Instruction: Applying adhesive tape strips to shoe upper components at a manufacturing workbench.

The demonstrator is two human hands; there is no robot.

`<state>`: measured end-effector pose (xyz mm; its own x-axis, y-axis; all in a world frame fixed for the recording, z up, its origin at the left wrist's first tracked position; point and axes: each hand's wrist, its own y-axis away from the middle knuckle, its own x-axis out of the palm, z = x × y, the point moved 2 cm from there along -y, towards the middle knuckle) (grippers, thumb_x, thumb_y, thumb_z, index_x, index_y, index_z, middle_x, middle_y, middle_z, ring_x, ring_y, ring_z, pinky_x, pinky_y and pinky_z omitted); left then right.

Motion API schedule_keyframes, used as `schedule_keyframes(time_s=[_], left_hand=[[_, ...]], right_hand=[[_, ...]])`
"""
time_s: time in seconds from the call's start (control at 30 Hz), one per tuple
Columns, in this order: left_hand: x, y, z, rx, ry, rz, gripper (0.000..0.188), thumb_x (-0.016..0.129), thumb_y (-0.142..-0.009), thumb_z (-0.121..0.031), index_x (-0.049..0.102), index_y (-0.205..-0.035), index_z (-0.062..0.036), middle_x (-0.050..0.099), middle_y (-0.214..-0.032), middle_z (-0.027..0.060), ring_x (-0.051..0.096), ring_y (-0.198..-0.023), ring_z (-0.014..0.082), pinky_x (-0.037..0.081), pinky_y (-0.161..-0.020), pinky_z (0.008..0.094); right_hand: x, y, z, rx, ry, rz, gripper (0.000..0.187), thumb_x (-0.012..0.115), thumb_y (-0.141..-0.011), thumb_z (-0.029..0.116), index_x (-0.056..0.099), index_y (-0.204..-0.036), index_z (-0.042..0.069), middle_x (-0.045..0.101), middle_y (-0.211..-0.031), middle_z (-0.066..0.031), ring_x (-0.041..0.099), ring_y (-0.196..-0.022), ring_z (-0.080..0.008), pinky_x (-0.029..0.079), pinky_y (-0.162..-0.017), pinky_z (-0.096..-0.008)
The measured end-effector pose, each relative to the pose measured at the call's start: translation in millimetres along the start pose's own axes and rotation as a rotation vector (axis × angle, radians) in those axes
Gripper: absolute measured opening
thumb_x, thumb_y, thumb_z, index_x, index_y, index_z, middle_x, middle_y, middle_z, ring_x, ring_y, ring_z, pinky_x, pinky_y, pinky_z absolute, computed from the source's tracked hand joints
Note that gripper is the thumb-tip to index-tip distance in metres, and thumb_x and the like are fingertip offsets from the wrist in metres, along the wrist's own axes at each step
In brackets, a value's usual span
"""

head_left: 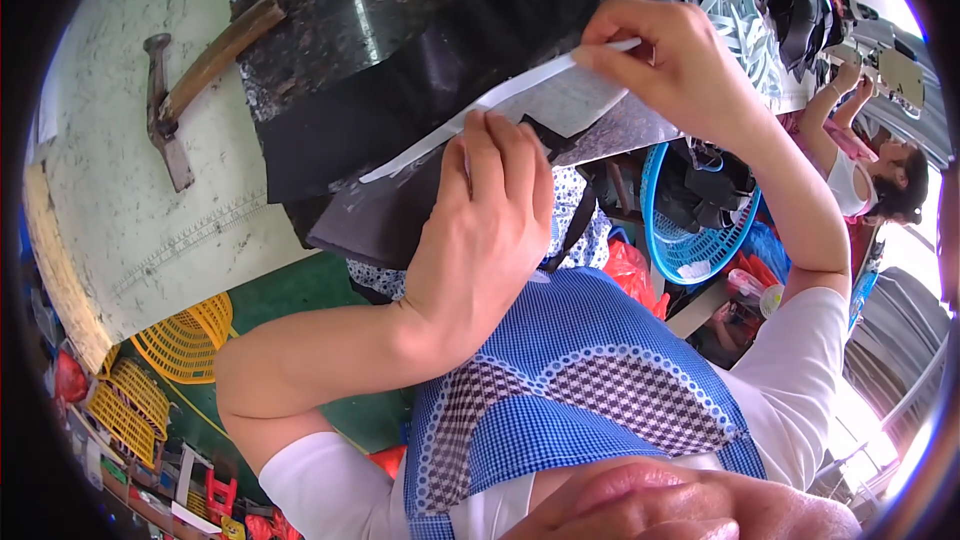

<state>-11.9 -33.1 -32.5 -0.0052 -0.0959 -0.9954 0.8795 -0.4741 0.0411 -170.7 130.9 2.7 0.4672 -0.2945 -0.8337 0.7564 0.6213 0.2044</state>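
Note:
A narrow white strip [410, 156] runs slantwise along the edge of a black sheet [330, 130] of leather-like material. My right hand [675, 60] pinches the strip's far right end between thumb and fingertips, lifting it a little. The bent fingers of my left hand [490, 190] close on the strip's middle; the thumb is hidden. Between the hands lies a pale grey piece [575, 100], partly under the strip. A dark grey flap [385, 215] hangs over the table edge by my left wrist.
A hammer [220, 55] lies on the pale worktable [120, 230], beside a dark stone slab [310, 10]. Pale blue strips [735, 0] are heaped at right. A blue basket [655, 215] and yellow baskets [185, 345] stand lower down. Another person [860, 160] works at far right.

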Motion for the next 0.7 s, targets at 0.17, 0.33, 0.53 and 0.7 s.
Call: schedule_keyframes(time_s=[0.17,0.33,0.53,0.7], left_hand=[[-9,-20,4,0.055,-0.154,-0.056,0.046,0.062,-0.091,-0.014,0.066,-0.132,0.006,0.064,-0.139,0.0198,0.062,-0.107,0.0241,0.054,-0.088,0.0312],[-11,-19,28,0.122,0.108,-0.11,0.035,0.063,-0.086,-0.006,0.071,-0.116,0.011,0.063,-0.14,0.0221,0.059,-0.128,0.0305,0.052,-0.109,0.0381],[0,-20,18,0.086,-0.056,-0.069,0.035,0.06,-0.096,-0.016,0.072,-0.121,0.0047,0.063,-0.133,0.0148,0.057,-0.127,0.0277,0.052,-0.104,0.033],[-1,-42,17,0.07,-0.049,-0.032,0.03,0.063,-0.095,-0.022,0.072,-0.116,-0.0019,0.062,-0.117,0.0056,0.058,-0.108,0.021,0.049,-0.083,0.0279]], right_hand=[[20,-3,-23,-0.118,0.071,-0.113,0.02,0.075,-0.096,0.019,0.074,-0.102,0.0,0.071,-0.082,-0.0092,0.07,-0.068,-0.0156,0.054,-0.063,-0.0336],[18,17,-30,-0.18,-0.005,-0.104,0.017,0.075,-0.098,0.019,0.072,-0.102,0.003,0.07,-0.079,-0.0077,0.066,-0.065,-0.0163,0.051,-0.06,-0.0314],[25,16,-42,0.027,-0.231,-0.118,0.015,0.077,-0.098,0.015,0.071,-0.101,0.002,0.064,-0.072,-0.0013,0.062,-0.062,-0.0078,0.049,-0.057,-0.0287],[25,12,-51,-0.058,0.002,-0.233,0.015,0.078,-0.097,0.016,0.072,-0.102,0.003,0.064,-0.073,0.0,0.061,-0.064,-0.0074,0.049,-0.059,-0.0286]])
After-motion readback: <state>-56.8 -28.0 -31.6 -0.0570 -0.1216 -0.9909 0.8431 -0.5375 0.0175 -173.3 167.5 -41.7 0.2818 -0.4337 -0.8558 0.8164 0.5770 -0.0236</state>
